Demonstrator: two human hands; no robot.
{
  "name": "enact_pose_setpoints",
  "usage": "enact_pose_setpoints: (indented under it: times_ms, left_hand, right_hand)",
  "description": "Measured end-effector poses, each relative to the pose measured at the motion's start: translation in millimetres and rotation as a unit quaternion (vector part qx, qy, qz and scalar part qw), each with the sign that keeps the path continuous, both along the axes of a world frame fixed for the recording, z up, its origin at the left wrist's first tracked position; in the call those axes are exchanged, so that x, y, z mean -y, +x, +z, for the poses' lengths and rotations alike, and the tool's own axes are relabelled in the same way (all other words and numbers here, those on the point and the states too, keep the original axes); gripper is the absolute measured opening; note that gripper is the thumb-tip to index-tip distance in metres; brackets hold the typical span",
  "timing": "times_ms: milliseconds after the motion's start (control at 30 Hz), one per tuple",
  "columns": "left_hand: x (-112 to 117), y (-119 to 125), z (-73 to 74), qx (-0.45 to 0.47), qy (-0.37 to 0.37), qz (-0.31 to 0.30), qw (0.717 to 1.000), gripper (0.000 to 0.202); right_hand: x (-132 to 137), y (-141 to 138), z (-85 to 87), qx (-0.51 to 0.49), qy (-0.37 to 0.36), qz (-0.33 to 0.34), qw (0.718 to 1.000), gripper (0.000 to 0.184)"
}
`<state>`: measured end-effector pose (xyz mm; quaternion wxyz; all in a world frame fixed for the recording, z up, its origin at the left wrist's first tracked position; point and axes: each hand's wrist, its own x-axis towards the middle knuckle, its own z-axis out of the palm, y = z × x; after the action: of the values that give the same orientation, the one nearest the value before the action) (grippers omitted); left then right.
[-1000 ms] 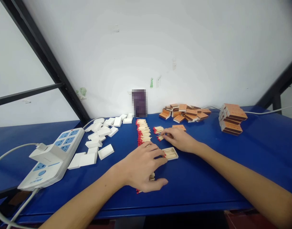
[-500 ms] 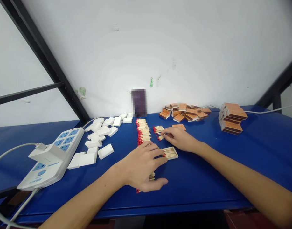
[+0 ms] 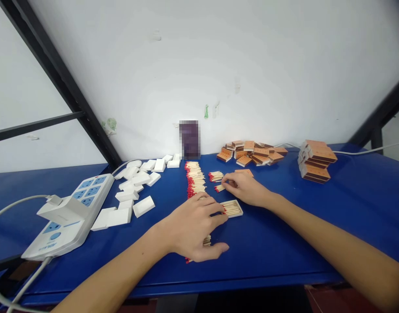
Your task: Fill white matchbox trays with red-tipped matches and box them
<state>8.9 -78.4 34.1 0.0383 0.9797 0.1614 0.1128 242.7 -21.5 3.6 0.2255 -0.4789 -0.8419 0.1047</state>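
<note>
My left hand (image 3: pixel 196 226) lies over the near part of a long row of red-tipped matches (image 3: pixel 195 177), fingers spread. Its fingertips touch or nearly touch the left end of a white matchbox tray (image 3: pixel 232 208), which holds several matches. Just beyond the tray, my right hand (image 3: pixel 240 187) is curled, thumb and fingertips drawn together at the ends of a few matches (image 3: pixel 219 188). Another small bunch of matches (image 3: pixel 215 176) lies just past those. Behind the right hand is an orange matchbox sleeve (image 3: pixel 244 172), partly covered.
White empty-looking trays (image 3: pixel 144 206) lie scattered to the left, beside a power strip (image 3: pixel 72 217) with a plugged-in adapter. Orange sleeves (image 3: pixel 251 152) are heaped at the back right. Stacked matchboxes (image 3: pixel 317 161) stand farther right. A pixelated dark rectangle (image 3: pixel 190 140) is against the wall.
The right fingertips have shifted slightly at the small group of matches. My left hand and the tray stay in place; the whole view has drifted a little.
</note>
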Motion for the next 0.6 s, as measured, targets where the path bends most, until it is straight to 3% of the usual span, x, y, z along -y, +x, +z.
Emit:
enact_pose_setpoints:
  times_ms: [467,600]
  left_hand:
    - [-0.3,-0.2,0.0,0.001,0.004,-0.004,1.000,0.046]
    - [0.0,-0.1,-0.2,0.004,-0.003,-0.003,1.000,0.047]
  right_hand:
    - [1.8,-0.2,1.4,-0.012,-0.023,0.015,1.000,0.020]
    - [0.9,0.3,2.1,-0.008,0.004,0.006,1.000,0.022]
